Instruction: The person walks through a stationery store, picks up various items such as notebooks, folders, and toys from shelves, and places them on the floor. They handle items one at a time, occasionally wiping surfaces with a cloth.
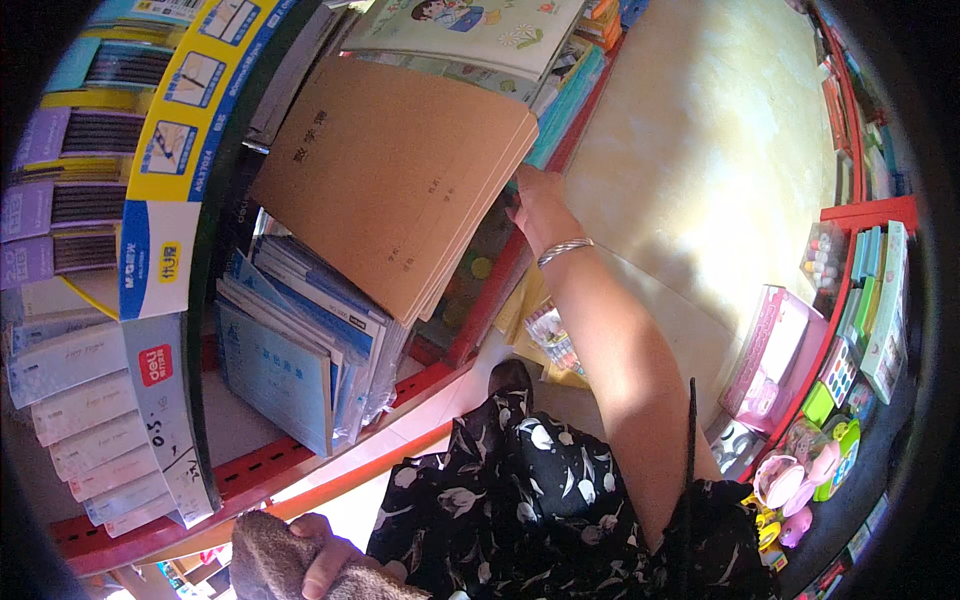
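My right hand (531, 196), with a silver bracelet at the wrist, reaches to the right edge of a stack of brown paper exercise books (397, 172) on a red-edged shelf. Its fingertips are partly hidden behind the books' edge, so its grip cannot be told. My left hand (326, 551) is closed on a greyish-brown cloth (270, 555) at the bottom left. Blue-covered booklets (277, 367), some in clear plastic, stand beside the brown books. Illustrated booklets (465, 34) lie beyond them.
Display boxes of pencil leads (169, 150) and small packs (82, 412) line the left. A red shelf rail (427, 382) runs below the books. Packaged crayons (551, 337) lie low by my forearm. A pink box (765, 360) and toys (787, 480) stand at the right.
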The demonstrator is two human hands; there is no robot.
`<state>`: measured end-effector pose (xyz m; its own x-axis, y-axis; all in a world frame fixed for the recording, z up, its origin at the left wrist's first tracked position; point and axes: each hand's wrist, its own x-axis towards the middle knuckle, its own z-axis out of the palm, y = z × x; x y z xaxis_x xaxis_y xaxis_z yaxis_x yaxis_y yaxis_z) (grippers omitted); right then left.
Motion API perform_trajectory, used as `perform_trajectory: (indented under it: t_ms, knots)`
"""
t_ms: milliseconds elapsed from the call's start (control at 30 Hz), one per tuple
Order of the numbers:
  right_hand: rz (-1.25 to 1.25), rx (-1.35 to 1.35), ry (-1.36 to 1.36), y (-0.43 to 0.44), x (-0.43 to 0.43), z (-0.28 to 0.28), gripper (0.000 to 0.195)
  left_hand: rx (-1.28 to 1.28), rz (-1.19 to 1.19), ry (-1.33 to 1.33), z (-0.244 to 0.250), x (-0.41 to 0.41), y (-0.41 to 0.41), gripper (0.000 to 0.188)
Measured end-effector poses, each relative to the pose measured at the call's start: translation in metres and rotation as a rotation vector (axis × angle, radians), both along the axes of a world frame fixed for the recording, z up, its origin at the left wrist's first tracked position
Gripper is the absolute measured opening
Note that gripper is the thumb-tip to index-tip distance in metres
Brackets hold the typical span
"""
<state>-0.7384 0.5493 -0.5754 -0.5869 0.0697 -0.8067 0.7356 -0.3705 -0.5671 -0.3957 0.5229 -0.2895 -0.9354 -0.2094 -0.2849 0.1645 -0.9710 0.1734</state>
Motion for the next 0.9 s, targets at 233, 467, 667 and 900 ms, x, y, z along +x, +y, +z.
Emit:
perform_trajectory:
  t_ms: [233,467,667,900]
  knots:
    - [-0.235,-0.456,0.033,-0.007,0.004,-0.011,0.033,-0.011,0.184,-0.053,-0.005,0.017,-0.007,0.043]
    - [-0.122,-0.382,0.083,-0.010,-0.001,-0.024,0.044,-0.042,0.277,-0.071,-0.011,0.023,-0.007,0.042]
    - [0.079,-0.650,0.289,0.022,-0.018,-0.045,0.036,-0.077,0.291,-0.075,-0.013,0.024,-0.007,0.042]
    - [0.186,-0.666,0.415,0.075,-0.007,-0.044,0.041,-0.124,0.307,-0.081,-0.019,0.028,-0.007,0.042]
